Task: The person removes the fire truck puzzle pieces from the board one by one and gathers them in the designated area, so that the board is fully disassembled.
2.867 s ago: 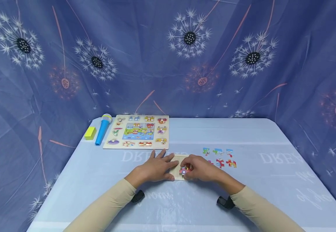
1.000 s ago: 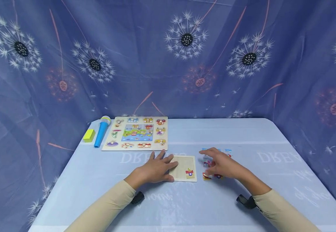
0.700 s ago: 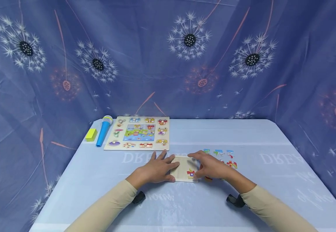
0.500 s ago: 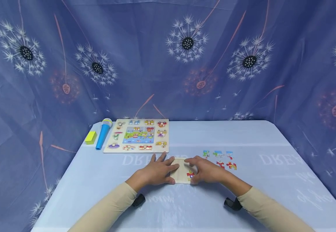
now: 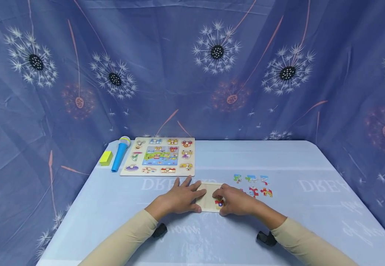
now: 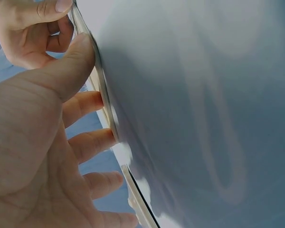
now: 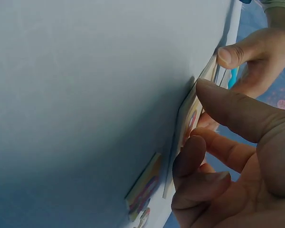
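Observation:
A small pale wooden puzzle tray (image 5: 207, 201) lies in front of me. My left hand (image 5: 180, 197), fingers spread, rests along its left side; in the left wrist view the thumb and fingertips reach the tray's edge (image 6: 100, 76). A red and yellow jigsaw piece (image 5: 219, 204) sits in the tray's lower right corner. My right hand (image 5: 238, 201) bends over that corner, thumb at the near edge and index finger at the piece, which it pinches. The right wrist view has the piece (image 7: 192, 121) between thumb and index finger, the other fingers curled.
Several loose jigsaw pieces (image 5: 254, 191) lie right of the tray, some hidden behind my right hand; one piece (image 7: 145, 190) shows beside the tray. Farther back left are a knobbed picture puzzle board (image 5: 190, 159), a blue toy microphone (image 5: 120, 155) and a yellow block (image 5: 106, 158).
My right hand placed the piece in the tray, moved right over the loose pieces, then came back left to the piece in the corner. The left hand has stayed on the tray.

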`<action>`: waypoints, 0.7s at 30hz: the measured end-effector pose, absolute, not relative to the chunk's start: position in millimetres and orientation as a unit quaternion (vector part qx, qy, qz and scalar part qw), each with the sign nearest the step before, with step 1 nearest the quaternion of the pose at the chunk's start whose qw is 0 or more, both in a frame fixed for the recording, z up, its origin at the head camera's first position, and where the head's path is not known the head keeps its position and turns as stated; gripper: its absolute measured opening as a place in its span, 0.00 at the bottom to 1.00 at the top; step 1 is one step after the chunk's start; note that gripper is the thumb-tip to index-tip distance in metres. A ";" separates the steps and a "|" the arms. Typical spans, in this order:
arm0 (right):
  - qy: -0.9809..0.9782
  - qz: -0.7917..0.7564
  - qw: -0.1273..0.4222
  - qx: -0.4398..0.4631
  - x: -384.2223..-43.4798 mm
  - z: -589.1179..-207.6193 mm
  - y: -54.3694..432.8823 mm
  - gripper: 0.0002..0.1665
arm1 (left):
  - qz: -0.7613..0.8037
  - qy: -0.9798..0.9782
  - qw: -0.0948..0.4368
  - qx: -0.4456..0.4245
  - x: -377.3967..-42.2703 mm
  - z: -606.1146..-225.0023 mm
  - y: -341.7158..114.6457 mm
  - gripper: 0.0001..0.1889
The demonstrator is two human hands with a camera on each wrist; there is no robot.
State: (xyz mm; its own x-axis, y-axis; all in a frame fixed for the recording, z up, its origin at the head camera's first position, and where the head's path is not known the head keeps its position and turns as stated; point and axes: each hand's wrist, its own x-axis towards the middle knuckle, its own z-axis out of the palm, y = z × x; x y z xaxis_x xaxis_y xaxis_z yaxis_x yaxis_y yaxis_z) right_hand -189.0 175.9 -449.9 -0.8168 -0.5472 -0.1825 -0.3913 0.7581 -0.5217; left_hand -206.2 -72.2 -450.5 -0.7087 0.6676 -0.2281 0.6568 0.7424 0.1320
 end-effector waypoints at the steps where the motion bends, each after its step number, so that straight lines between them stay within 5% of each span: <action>1: 0.923 -0.239 0.164 -0.252 -188.9 -450.3 176.1 0.32 | 0.019 0.924 0.130 0.359 -206.3 -450.8 -72.1 0.38; 21: 0.921 -0.240 0.169 -0.257 -190.3 -450.3 176.6 0.18 | 0.020 0.925 0.132 0.357 -205.8 -449.8 -71.6 0.37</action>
State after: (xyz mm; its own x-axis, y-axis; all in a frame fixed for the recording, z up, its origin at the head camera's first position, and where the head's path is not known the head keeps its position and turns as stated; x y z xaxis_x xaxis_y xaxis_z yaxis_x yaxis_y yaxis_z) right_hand -190.3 176.6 -450.3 -0.8110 -0.5541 -0.1879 -0.3923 0.7532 -0.5280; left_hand -205.8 -71.6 -449.8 -0.7105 0.6652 -0.2295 0.6547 0.7445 0.1310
